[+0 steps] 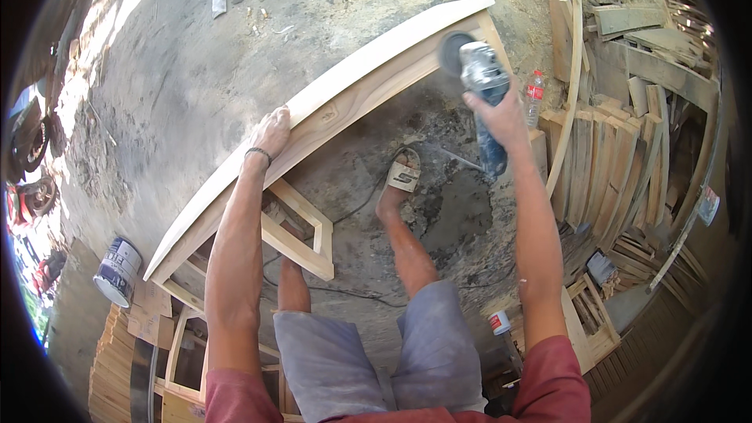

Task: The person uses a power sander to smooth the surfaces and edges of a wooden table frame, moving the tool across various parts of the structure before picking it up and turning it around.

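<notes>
Red sleeves (554, 376) come closest to us, and ahead of them sweeps the long, curved wooden frame (345, 78); right of the frame, stacked timber (607, 164) stands on end, probably to save room; over the frame's right end, here's the angle grinder (486, 77), its disc (454, 53) blurred, seemingly spinning, touching or just above, can't tell; both hands busy: right hand (501, 119) wrapped round the grinder's body, likely for control; left hand (272, 133) on the frame's pale edge, fingers bent, perhaps steadying it, true grip unclear; just right of the frame, a bottle (534, 99), apart from the disc.
</notes>
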`<state>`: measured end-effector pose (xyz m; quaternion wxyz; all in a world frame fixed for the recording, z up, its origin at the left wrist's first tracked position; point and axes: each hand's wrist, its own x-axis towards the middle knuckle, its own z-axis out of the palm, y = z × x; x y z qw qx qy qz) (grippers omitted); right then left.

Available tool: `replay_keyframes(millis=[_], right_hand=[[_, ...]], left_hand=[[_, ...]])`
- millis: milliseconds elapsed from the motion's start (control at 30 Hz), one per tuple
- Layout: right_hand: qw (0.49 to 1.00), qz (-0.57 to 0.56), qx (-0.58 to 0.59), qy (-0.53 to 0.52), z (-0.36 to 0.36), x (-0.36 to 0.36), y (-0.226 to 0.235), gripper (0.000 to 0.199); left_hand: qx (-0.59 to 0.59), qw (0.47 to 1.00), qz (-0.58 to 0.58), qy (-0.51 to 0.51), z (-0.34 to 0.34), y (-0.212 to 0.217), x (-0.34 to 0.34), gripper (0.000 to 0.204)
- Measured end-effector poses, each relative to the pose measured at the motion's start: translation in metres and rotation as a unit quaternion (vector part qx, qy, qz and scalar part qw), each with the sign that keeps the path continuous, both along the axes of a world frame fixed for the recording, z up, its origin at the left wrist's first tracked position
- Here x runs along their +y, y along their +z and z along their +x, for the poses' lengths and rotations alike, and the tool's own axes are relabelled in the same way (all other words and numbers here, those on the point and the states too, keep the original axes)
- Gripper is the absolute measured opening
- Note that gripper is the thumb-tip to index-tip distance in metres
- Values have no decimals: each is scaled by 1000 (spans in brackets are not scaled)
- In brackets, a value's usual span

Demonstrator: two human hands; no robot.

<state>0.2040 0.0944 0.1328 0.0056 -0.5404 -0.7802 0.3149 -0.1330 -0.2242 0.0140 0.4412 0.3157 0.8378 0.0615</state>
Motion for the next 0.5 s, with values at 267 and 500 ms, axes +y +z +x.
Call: replay_keyframes(millis=[267, 500], right_hand=[[999, -19, 19, -23, -10, -38, 3, 93], [966, -68, -99, 229, -96, -210, 11, 90]], left_hand=[[12, 988, 123, 90, 4, 32, -33, 52], [54, 981, 56, 177, -69, 17, -237, 52]])
